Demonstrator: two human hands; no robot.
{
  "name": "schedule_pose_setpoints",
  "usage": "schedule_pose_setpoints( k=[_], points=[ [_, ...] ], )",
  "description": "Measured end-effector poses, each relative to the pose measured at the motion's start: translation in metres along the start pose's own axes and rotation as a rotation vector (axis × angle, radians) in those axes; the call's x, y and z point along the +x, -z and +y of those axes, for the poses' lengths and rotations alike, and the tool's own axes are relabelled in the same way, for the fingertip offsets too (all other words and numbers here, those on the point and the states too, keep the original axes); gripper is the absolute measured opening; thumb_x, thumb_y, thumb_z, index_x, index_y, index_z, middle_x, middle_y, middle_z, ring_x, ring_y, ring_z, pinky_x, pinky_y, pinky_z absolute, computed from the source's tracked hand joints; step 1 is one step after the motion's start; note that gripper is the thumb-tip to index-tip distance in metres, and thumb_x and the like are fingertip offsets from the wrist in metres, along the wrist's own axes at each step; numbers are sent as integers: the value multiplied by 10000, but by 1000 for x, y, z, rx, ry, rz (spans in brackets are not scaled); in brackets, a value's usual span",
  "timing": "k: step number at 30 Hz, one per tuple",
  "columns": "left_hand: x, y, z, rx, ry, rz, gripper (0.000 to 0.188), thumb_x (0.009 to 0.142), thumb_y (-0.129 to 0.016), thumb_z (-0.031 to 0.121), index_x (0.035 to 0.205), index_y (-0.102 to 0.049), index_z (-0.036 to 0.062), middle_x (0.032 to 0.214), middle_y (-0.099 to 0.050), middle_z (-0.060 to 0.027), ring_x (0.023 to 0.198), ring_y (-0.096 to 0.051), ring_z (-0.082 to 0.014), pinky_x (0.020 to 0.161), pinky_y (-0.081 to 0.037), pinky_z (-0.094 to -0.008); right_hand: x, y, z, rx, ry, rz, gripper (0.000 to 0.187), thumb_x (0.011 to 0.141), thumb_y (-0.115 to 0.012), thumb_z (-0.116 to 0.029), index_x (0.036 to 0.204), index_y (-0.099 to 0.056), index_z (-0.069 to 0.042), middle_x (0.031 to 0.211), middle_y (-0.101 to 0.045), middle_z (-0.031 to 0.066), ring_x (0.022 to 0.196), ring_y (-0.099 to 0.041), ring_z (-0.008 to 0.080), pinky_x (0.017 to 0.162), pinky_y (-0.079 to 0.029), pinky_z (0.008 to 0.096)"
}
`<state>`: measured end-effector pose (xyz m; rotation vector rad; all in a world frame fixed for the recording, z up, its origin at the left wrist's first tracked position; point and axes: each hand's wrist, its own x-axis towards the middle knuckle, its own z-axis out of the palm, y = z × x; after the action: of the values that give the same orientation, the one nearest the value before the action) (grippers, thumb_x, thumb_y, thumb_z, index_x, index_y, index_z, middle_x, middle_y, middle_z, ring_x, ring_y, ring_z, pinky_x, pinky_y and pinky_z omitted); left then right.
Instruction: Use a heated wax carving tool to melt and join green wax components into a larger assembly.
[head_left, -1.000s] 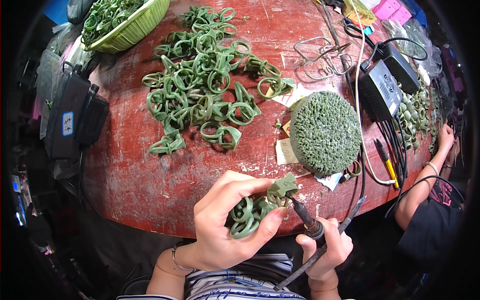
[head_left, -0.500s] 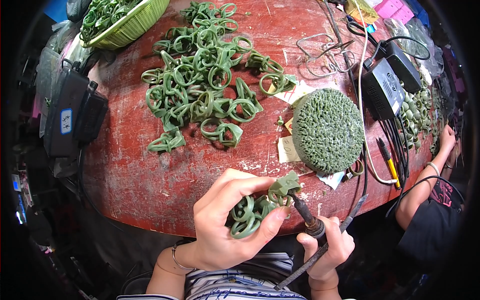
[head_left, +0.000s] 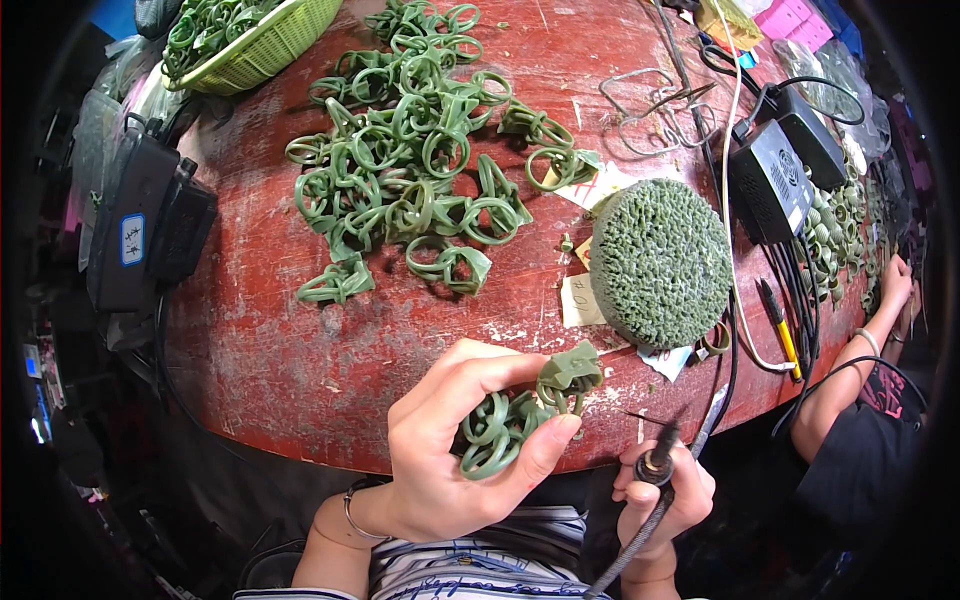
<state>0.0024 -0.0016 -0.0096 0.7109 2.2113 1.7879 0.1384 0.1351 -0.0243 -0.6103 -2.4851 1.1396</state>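
The left hand (head_left: 450, 440) is pinching a green ring (head_left: 570, 367) and cradling more rings (head_left: 490, 440); the right hand (head_left: 680, 505) is grasping a dark pen-shaped tool (head_left: 656, 464) and grey rod (head_left: 634, 545).

A head-worn fisheye camera looks steeply down from above and just behind the left hand (head_left: 455, 440) and right hand (head_left: 672, 495), near to both, facing forward over the scuffed red tabletop (head_left: 265, 370) beyond them, its edges bowed.
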Motion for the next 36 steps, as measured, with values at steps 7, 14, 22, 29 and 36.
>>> schedule_pose_setpoints(
  k=[7, 14, 22, 29, 36],
  points=[
    [-1, 1, 2, -147, 104, -51, 303, 705, -657, 65, 961, -566, -69, 900, -590, -139, 784, -581, -177, 704, -459, -266, -4, -2, 5, 179, -26, 20, 388, 777, -635, -367, 789, -571, 15, 499, -477, 19, 389, -476, 91, 386, -362, 214],
    [0, 7, 4, -344, 329, -145, 358, 722, -594, 135, 1002, -560, -86, 925, -610, -152, 799, -592, -162, 738, -471, -263, -2, -6, -4, 31, -44, -8, 624, 805, -479, -565, 719, -534, 50, 477, -486, 34, 390, -490, 105, 373, -365, 199],
    [4, 14, 5, -668, 469, -311, 323, 805, -555, 69, 1116, -533, -17, 916, -597, -38, 768, -532, -55, 687, -439, -207, -4, -9, -6, 87, -49, -47, 622, 818, -453, -566, 720, -535, 43, 463, -494, 34, 386, -518, 109, 370, -387, 199],
    [6, 16, 2, -755, 505, -385, 336, 821, -535, 94, 1140, -518, -12, 939, -604, -43, 757, -538, -56, 687, -443, -202, -4, -9, -6, 70, -47, -52, 618, 823, -444, -563, 712, -529, 39, 450, -488, 27, 381, -515, 107, 372, -389, 201],
    [7, 17, 4, -791, 512, -370, 337, 823, -532, 88, 1143, -513, -14, 965, -602, -45, 762, -536, -56, 692, -443, -203, 0, -11, -11, 102, -72, -39, 605, 826, -452, -553, 706, -528, 35, 452, -483, 21, 379, -508, 102, 371, -369, 197]
  ],
)
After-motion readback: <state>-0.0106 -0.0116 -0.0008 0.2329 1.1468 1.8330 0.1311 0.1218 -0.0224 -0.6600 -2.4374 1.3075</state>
